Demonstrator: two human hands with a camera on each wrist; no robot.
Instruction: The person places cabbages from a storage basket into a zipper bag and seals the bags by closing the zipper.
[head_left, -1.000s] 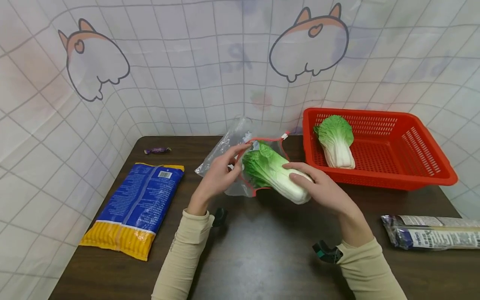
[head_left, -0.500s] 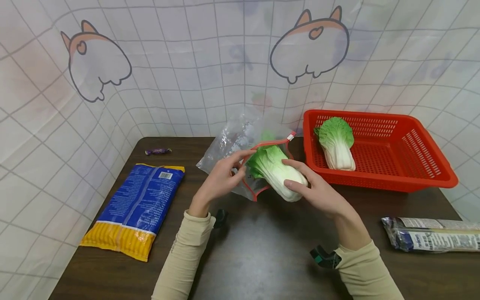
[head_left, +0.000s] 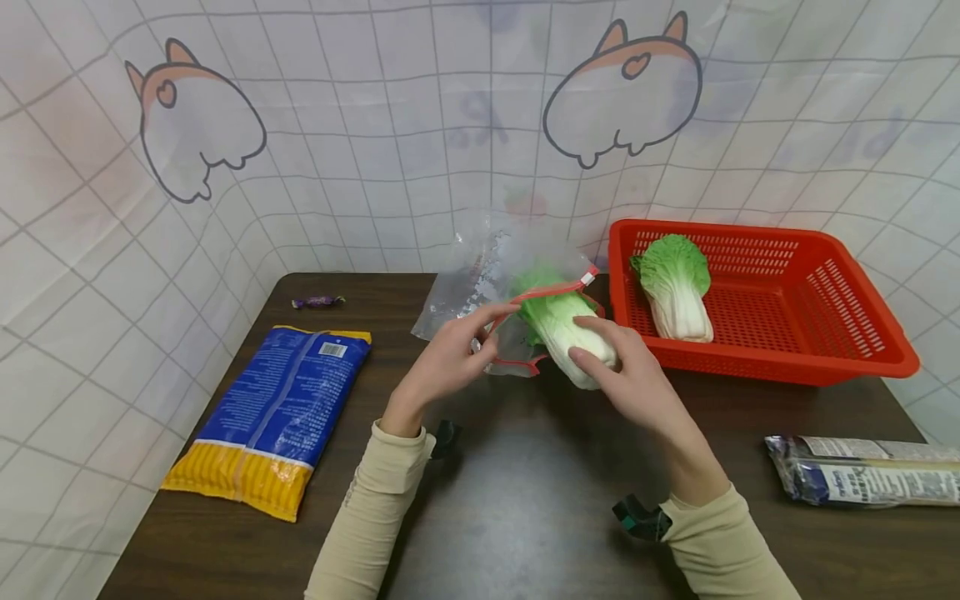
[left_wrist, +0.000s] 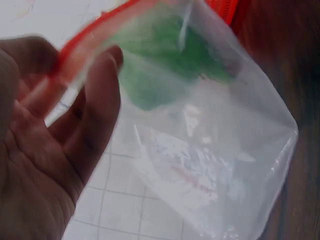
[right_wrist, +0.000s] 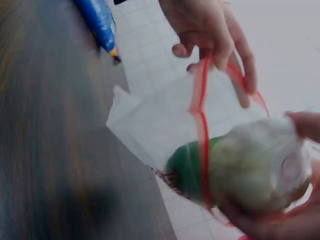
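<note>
My right hand (head_left: 630, 371) grips a napa cabbage (head_left: 573, 342) by its white stem end. The green leafy end is inside a clear zip bag (head_left: 476, 275) with a red zip edge and a white slider. At the bag's mouth, my left hand (head_left: 450, 358) pinches the red edge between thumb and fingers. Through the plastic in the left wrist view, the green leaves (left_wrist: 170, 55) show past the red rim. The right wrist view has the cabbage's pale base (right_wrist: 290, 167) outside the bag, with fingers on both sides of it.
A red basket (head_left: 825, 367) at the back right holds another napa cabbage (head_left: 675, 287). At the left lie a blue and yellow packet (head_left: 270, 417) and a small purple wrapped candy (head_left: 318, 302). A long silver packet (head_left: 870, 471) lies at the right edge of the table (head_left: 525, 517).
The cabbage's leafy end has gone further into the bag, moving left and up with my right hand. The bag's mouth now reaches further over the leaves, its slider shifted slightly right.
</note>
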